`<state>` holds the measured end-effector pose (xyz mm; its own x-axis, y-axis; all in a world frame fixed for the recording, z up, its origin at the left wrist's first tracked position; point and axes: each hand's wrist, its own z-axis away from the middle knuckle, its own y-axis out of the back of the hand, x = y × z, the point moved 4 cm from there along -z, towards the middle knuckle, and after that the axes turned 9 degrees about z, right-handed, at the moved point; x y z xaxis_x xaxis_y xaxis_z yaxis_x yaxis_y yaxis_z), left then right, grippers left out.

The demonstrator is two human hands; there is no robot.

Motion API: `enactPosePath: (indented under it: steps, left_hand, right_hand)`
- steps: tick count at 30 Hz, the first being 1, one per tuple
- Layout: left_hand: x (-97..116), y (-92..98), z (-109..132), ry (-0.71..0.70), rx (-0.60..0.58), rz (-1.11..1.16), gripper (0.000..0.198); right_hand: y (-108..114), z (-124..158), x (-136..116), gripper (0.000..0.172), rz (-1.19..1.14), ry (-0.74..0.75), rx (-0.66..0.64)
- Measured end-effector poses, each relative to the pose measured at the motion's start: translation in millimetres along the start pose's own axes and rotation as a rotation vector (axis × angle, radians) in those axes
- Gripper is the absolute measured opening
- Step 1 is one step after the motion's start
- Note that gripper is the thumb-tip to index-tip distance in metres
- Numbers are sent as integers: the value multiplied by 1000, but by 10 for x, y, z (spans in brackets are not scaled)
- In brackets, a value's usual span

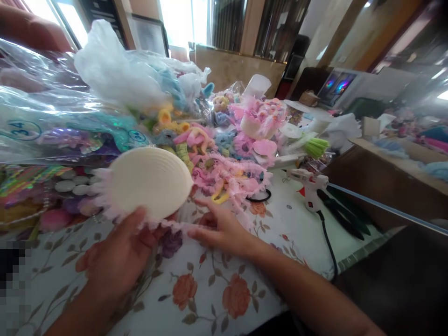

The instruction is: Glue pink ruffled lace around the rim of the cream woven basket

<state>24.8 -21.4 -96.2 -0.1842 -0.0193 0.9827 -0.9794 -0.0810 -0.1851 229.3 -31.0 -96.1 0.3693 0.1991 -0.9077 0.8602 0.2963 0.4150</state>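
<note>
Disc, cream with concentric ridges (pixel 150 182), serves as the reference for all positions below; it is held up, tilted, above the floral tablecloth (pixel 140 322). Pale pink ruffled trim (pixel 105 193) borders its left and near edges and runs off its near right edge toward my right hand (pixel 224 231).

My left hand (pixel 121 247) is clamped on the near edge of the disc: thumb on the face, other fingers underneath. My right hand is just right of the disc, at the trim; its thumb and index finger stand apart, and I cannot tell whether any fingers pinch the trim.

Containers:
- Clear plastic bag (pixel 21 107), left of and beyond the disc, marked "34": iridescent purple and teal pieces show through the film.
- White plastic bag (pixel 108 70), beyond the disc and above the clear one: light blue plush pieces (pixel 168 86) show at its right side.
- Cardboard box (pixel 378 177), well to the right of the disc: open at the top, light blue soft material (pixel 388 144) inside, blurred.

Other items: pink lace heap (pixel 231 172), right of the disc; glue gun (pixel 308 184), farther right, with a translucent stick (pixel 385 204) projecting from its rear; dark-handled tool (pixel 343 214) beside the gun. Another person's arm (pixel 33 30) shows beyond the disc, at upper left.
</note>
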Motion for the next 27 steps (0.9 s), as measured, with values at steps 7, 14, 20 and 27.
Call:
enactPosePath:
  steps: [7, 14, 20, 27]
  left_hand:
    - [394, 50, -50, 51, 310, 638, 34]
    - [128, -51, 22, 302, 307, 643, 25]
    - [-40, -140, 165, 481, 251, 568, 12]
    - [5, -149, 126, 432, 219, 596, 8]
  right_hand:
    - [-194, 300, -348, 23, 810, 639, 63]
    - [-498, 464, -257, 35, 585, 774, -214]
    - [114, 274, -413, 23, 449, 597, 332]
    - [828, 235, -195, 20, 523, 187, 904]
